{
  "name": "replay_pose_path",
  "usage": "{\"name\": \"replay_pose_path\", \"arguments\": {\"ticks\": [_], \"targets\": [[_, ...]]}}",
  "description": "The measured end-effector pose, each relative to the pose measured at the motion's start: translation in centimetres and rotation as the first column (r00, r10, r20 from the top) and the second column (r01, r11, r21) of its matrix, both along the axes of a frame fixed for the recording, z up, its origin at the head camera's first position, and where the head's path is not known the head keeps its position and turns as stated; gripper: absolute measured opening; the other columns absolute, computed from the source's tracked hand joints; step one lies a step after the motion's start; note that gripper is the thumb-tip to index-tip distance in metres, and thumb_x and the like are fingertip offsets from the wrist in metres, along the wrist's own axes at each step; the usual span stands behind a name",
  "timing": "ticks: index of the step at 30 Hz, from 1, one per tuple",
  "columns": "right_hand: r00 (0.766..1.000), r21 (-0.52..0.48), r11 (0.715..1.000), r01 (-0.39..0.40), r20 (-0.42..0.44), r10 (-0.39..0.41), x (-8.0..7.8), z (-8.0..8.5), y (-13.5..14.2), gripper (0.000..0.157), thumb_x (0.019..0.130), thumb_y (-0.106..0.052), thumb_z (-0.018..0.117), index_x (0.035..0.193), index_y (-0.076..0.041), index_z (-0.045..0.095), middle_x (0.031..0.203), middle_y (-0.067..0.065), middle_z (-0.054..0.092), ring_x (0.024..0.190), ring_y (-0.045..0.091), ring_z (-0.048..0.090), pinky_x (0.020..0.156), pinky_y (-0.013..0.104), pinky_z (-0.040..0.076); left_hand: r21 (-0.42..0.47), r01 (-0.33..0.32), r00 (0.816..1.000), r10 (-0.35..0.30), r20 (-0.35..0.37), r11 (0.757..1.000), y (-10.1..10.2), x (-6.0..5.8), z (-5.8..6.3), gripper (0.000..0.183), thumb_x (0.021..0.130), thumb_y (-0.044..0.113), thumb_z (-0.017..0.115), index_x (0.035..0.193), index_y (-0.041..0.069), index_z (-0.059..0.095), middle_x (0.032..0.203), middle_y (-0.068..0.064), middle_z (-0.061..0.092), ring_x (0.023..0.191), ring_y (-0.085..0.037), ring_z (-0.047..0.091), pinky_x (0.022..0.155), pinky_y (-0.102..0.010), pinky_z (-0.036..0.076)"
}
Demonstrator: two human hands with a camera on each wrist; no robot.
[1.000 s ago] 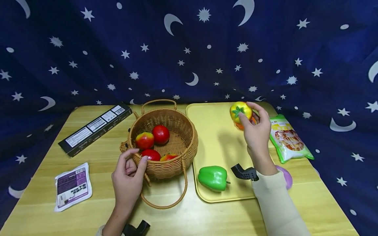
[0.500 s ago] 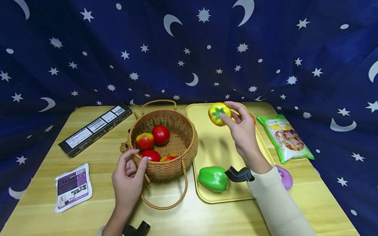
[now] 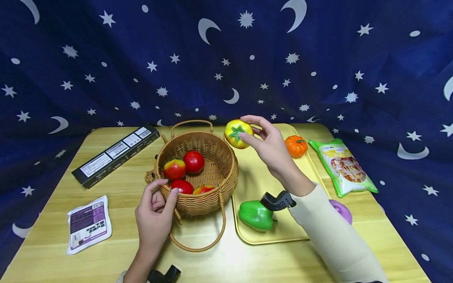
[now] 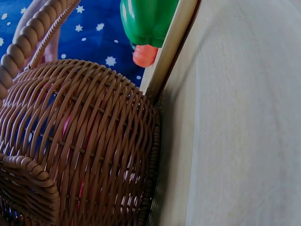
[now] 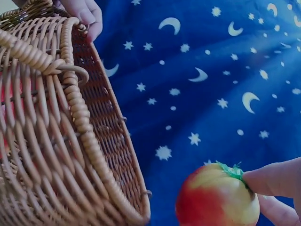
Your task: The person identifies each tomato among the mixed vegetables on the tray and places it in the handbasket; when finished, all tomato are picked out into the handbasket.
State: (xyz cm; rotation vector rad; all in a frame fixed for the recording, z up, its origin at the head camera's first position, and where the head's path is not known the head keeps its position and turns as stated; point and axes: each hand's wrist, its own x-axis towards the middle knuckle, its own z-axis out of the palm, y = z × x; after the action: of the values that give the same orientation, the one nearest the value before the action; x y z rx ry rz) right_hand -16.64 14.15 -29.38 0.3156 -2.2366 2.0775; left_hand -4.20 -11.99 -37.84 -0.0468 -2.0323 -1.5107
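Note:
My right hand (image 3: 272, 151) pinches a yellow toy fruit (image 3: 231, 135) with a green leafy cap, held just above the right rim of a round wicker basket (image 3: 198, 203). In the right wrist view, the same toy fruit (image 5: 216, 200) shows a red side, with the thumb at its cap. My left hand (image 3: 154, 214) grips the basket's near-left rim between thumb and fingers. Inside lie a red fruit (image 3: 194, 162), a red-yellow one (image 3: 174, 169) and others against the near wall, partly hidden by the rim. The left wrist view shows mostly woven basket side (image 4: 89, 141).
A yellow tray (image 3: 267, 177) right of the basket bears a green bell pepper (image 3: 255, 215) and an orange toy pumpkin (image 3: 296, 146). Further right are a food bag (image 3: 345, 167) and a purple thing (image 3: 341, 211), partly behind the sleeve. A black box (image 3: 115, 155) and purple-white packet (image 3: 88, 224) lie left.
My right hand has carried the yellow toy fruit leftward from the tray's far right to the basket's rim, uncovering the pumpkin. The left hand and basket have stayed in place.

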Motion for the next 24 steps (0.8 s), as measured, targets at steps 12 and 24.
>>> {"name": "replay_pose_path", "arguments": {"ticks": [12,24], "targets": [[0.981,0.146,0.972,-0.185,0.089,0.173,-2.0,1.0,-3.4,0.036,0.093,-0.007,0.074,0.128,-0.012,0.067,0.131,0.002,0.059,0.115,0.026,0.059,0.087,0.035,0.055,-0.008,0.0,1.0,0.0,-0.02,1.0,0.0,-0.1,-0.2,0.03,0.086,-0.011,0.075,0.114,-0.009,0.062,0.062,-0.02,0.031,0.058,-0.007,0.029,0.054,-0.024,0.025],[0.871,0.29,0.824,-0.487,0.222,0.437,-4.4,-0.5,-6.3,0.035,0.093,-0.009,0.074,0.127,-0.01,0.067,0.125,0.004,0.063,0.109,0.029,0.06,0.087,0.035,0.054,-0.016,-0.005,1.0,0.005,-0.009,1.0,0.0,-0.2,-0.1,0.03,0.086,-0.01,0.075,0.113,-0.008,0.063,0.063,-0.023,0.031,0.058,-0.022,0.029,0.056,-0.024,0.025]]}}
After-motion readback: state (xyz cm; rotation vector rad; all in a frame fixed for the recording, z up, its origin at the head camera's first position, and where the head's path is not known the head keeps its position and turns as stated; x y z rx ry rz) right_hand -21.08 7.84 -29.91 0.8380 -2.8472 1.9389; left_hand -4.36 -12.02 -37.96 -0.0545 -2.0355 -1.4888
